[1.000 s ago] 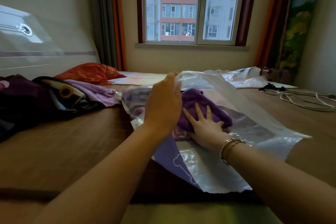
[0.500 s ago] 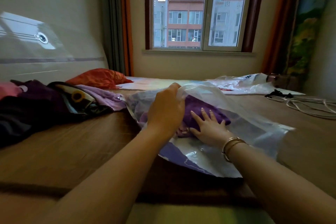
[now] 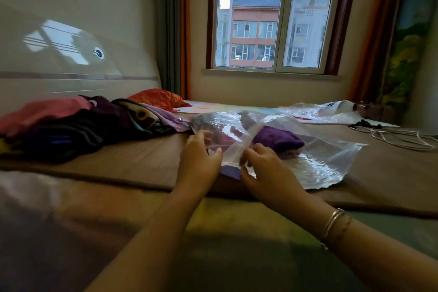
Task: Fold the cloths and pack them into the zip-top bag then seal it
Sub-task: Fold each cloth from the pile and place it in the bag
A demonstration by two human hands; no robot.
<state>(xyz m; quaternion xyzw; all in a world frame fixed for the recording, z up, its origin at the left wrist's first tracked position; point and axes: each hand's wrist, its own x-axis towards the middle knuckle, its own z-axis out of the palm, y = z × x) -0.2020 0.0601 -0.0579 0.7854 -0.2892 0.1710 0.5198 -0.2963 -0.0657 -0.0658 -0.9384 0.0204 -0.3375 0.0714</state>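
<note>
Bedroom, dim daylight; window (image 3: 275,28) centred in far wall, apartment blocks beyond.

Brown bed surface (image 3: 132,161) across the middle of the view; pale headboard panel (image 3: 71,59) along the left.

Zip-top bag (image 3: 315,161), clear plastic, crinkled, lying flat on the brown surface ahead of both hands; near edge toward the wearer, partly lifted between the hands.

Purple cloth (image 3: 278,141), folded, inside the bag, seen through the plastic, just beyond the right hand.

Left hand (image 3: 201,161) at the bag's near-left edge; thumb and fingers curled and pinching the plastic rim.

Right hand (image 3: 267,173) just beside the left, fingers bent down onto the bag's near edge, thumb low by the purple corner; appears to nip the plastic, grip partly hidden. Two thin metal bangles (image 3: 334,223) on the right wrist.

Pile of unfolded cloths (image 3: 78,128), left of the bag: pink, dark purple, black, lilac, heaped loosely and touching the bag's far-left corner.

Orange-red cushion (image 3: 156,99) behind the pile, near the curtain.

Second plastic bag (image 3: 320,111), crumpled, at the far side, well apart from the hands.

White cable (image 3: 398,137), looped, far right on the brown surface.
</note>
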